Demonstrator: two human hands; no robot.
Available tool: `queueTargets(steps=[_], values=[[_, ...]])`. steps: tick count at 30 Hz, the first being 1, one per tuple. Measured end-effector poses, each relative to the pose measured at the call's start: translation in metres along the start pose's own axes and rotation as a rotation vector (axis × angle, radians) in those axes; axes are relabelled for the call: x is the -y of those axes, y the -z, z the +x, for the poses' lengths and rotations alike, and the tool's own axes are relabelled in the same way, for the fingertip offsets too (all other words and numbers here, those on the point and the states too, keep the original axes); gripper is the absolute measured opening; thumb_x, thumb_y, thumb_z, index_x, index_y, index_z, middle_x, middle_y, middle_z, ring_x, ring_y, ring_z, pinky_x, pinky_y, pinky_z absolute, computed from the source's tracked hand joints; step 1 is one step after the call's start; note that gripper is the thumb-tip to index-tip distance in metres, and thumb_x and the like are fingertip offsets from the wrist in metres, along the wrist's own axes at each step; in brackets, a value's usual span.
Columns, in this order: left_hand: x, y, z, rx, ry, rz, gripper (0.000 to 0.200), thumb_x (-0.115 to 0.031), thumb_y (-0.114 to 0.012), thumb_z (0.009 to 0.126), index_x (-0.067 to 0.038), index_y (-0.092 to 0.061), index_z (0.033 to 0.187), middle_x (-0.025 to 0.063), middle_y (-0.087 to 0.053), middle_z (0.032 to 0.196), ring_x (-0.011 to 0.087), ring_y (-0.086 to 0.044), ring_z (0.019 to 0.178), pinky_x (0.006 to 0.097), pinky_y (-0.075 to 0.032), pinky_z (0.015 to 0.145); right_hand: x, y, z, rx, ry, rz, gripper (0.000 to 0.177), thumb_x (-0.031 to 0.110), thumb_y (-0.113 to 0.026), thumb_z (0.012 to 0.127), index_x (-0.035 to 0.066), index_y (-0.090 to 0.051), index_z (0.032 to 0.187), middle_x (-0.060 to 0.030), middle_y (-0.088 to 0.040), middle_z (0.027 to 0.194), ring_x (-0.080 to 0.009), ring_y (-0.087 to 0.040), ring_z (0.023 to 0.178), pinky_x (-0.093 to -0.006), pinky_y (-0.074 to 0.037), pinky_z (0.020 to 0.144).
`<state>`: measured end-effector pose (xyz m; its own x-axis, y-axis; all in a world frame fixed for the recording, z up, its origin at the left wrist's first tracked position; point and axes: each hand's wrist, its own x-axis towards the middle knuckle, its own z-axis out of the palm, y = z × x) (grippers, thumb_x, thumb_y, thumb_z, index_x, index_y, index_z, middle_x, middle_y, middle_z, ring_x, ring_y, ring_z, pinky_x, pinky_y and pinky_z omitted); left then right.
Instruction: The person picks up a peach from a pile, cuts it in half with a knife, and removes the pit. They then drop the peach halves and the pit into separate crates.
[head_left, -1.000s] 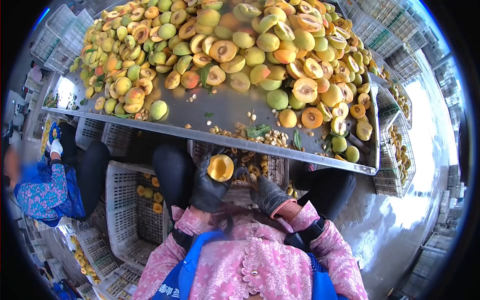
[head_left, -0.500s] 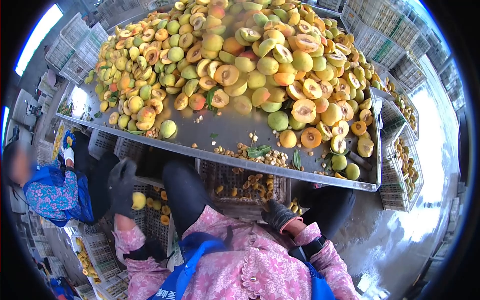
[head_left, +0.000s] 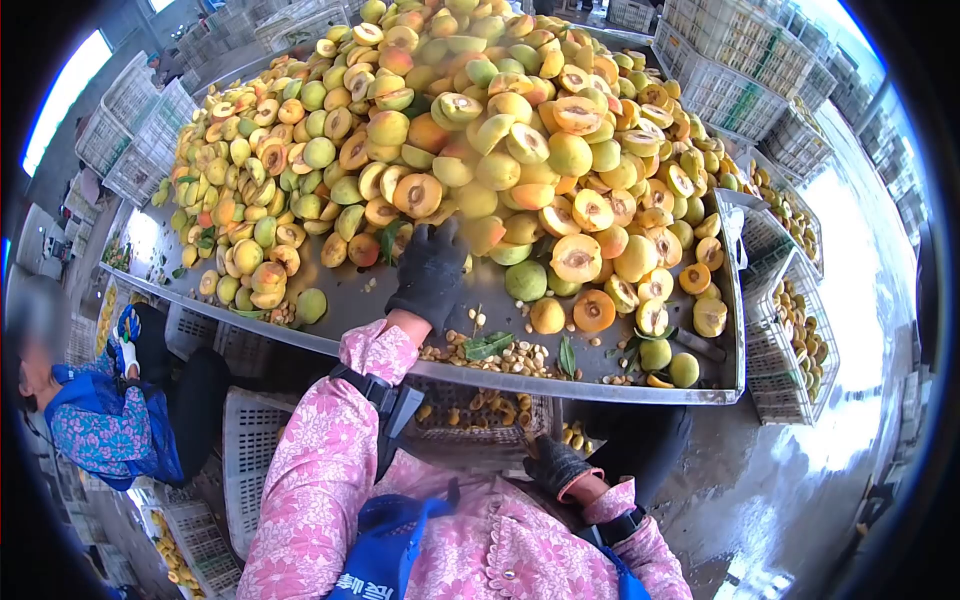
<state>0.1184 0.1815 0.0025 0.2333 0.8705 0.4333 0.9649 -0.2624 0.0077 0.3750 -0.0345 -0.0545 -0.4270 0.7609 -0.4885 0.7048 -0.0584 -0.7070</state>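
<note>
A large heap of halved and whole yellow-green fruit (head_left: 420, 150) lies on a metal table (head_left: 650, 382). My left hand (head_left: 430, 272), in a dark glove, reaches over the table's front edge to the near side of the heap, its fingertips against the fruit; what it holds, if anything, is hidden. My right hand (head_left: 556, 466), also gloved, is low in front of the table, beside a crate (head_left: 545, 415) holding small fruit pieces. Its fingers are curled, and nothing in them can be made out. Fruit stones (head_left: 510, 358) and green leaves (head_left: 487, 346) lie near the front edge.
At the left sits a co-worker (head_left: 110, 420) in a blue apron. Fruit-filled crates (head_left: 785, 345) stand right of the table, with stacked crates (head_left: 735, 90) behind. Another crate (head_left: 250, 450) stands at my left side.
My left hand has moved from the crates at lower left, where a yellow fruit was beside it, up and right to the heap. My right hand stays low near the crate. The view has shifted slightly.
</note>
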Motion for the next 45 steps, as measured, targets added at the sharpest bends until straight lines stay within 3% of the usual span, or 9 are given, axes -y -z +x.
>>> queueTargets(steps=[4, 7, 12, 15, 19, 21, 36, 39, 45], values=[[0.007, 0.000, -0.028, 0.002, 0.028, -0.493, 0.043, -0.005, -0.065, 0.068, -0.008, -0.054, 0.109, 0.0107, -0.058, 0.099, 0.0294, -0.057, 0.085, 0.0357, -0.048, 0.076, -0.002, -0.004, 0.003, 0.005, 0.030, 0.014, 0.037, 0.033, -0.060, 0.080, 0.001, -0.052, 0.097, -0.0245, -0.059, 0.085, -0.0425, -0.057, 0.083, -0.0473, -0.044, 0.069], [0.003, 0.012, -0.036, 0.189, 0.685, -1.263, 0.045, -0.006, -0.066, 0.070, -0.007, -0.051, 0.113, 0.0127, -0.057, 0.102, 0.0246, -0.058, 0.088, 0.0373, -0.050, 0.073, 0.013, 0.010, 0.001, 0.002, 0.208, -0.148, 0.032, 0.024, -0.061, 0.081, 0.000, -0.052, 0.099, -0.0198, -0.060, 0.085, -0.0324, -0.059, 0.080, -0.0407, -0.045, 0.069], [-0.006, 0.057, -0.068, 0.494, 0.874, -2.590, 0.039, -0.005, -0.061, 0.078, 0.004, -0.049, 0.114, 0.0159, -0.057, 0.110, 0.0210, -0.059, 0.095, 0.0343, -0.052, 0.079, 0.050, 0.039, -0.015, -0.030, 0.269, 0.239, 0.017, 0.010, -0.050, 0.086, 0.000, -0.052, 0.099, -0.0093, -0.054, 0.089, -0.0201, -0.050, 0.088, -0.0339, -0.040, 0.080], [-0.034, 0.084, -0.083, 0.226, 0.189, -1.361, 0.036, -0.004, -0.060, 0.079, 0.004, -0.050, 0.113, 0.0150, -0.058, 0.109, 0.0202, -0.059, 0.096, 0.0340, -0.051, 0.081, 0.073, 0.047, -0.022, 0.035, 0.151, 0.500, 0.019, 0.003, -0.043, 0.088, 0.002, -0.051, 0.105, -0.0070, -0.051, 0.088, -0.0174, -0.049, 0.092, -0.0347, -0.041, 0.081], [-0.057, 0.111, -0.096, 0.216, 0.275, -1.527, 0.041, 0.002, -0.063, 0.075, 0.004, -0.050, 0.114, 0.0122, -0.060, 0.109, 0.0175, -0.059, 0.097, 0.0289, -0.048, 0.086, 0.088, 0.045, -0.012, -0.224, 0.520, 0.336, 0.031, 0.010, -0.054, 0.087, 0.004, -0.043, 0.114, -0.0046, -0.051, 0.081, -0.0119, -0.052, 0.058, -0.0251, -0.045, 0.051], [-0.063, 0.106, -0.108, 0.153, 0.367, -1.695, 0.041, 0.002, -0.061, 0.077, 0.004, -0.049, 0.116, 0.0127, -0.059, 0.112, 0.0168, -0.057, 0.102, 0.0300, -0.045, 0.090, 0.113, 0.050, -0.025, 0.059, 0.035, 0.910, 0.032, 0.012, -0.057, 0.086, 0.003, -0.043, 0.114, -0.0031, -0.051, 0.078, -0.0094, -0.049, 0.050, -0.0219, -0.042, 0.044], [-0.081, 0.105, -0.129, 0.354, 0.824, -2.642, 0.041, -0.020, -0.047, 0.090, 0.002, -0.043, 0.125, 0.0149, -0.049, 0.123, 0.0263, -0.046, 0.116, 0.0363, -0.036, 0.099, 0.112, 0.030, 0.010, -0.188, -0.040, 0.944, 0.026, 0.015, -0.064, 0.076, -0.001, -0.057, 0.095, -0.0062, -0.056, 0.065, -0.0141, -0.053, 0.045, -0.0267, -0.044, 0.039], [-0.075, 0.102, -0.139, 0.182, 0.104, -1.057, 0.034, -0.013, -0.049, 0.089, 0.002, -0.047, 0.120, 0.0166, -0.053, 0.117, 0.0272, -0.050, 0.111, 0.0360, -0.039, 0.095, 0.113, 0.026, 0.012, -0.225, -0.026, 0.949, 0.024, 0.014, -0.064, 0.076, 0.000, -0.058, 0.094, -0.0063, -0.057, 0.064, -0.0147, -0.054, 0.045, -0.0264, -0.044, 0.037], [-0.086, 0.098, -0.143, 0.160, 0.226, -1.300, 0.033, -0.007, -0.051, 0.086, 0.001, -0.050, 0.118, 0.0162, -0.054, 0.115, 0.0269, -0.052, 0.108, 0.0346, -0.039, 0.093, 0.110, 0.020, 0.021, -0.259, -0.048, 0.892, 0.020, 0.014, -0.064, 0.077, 0.001, -0.059, 0.091, -0.0057, -0.059, 0.066, -0.0144, -0.055, 0.047, -0.0265, -0.044, 0.041]])
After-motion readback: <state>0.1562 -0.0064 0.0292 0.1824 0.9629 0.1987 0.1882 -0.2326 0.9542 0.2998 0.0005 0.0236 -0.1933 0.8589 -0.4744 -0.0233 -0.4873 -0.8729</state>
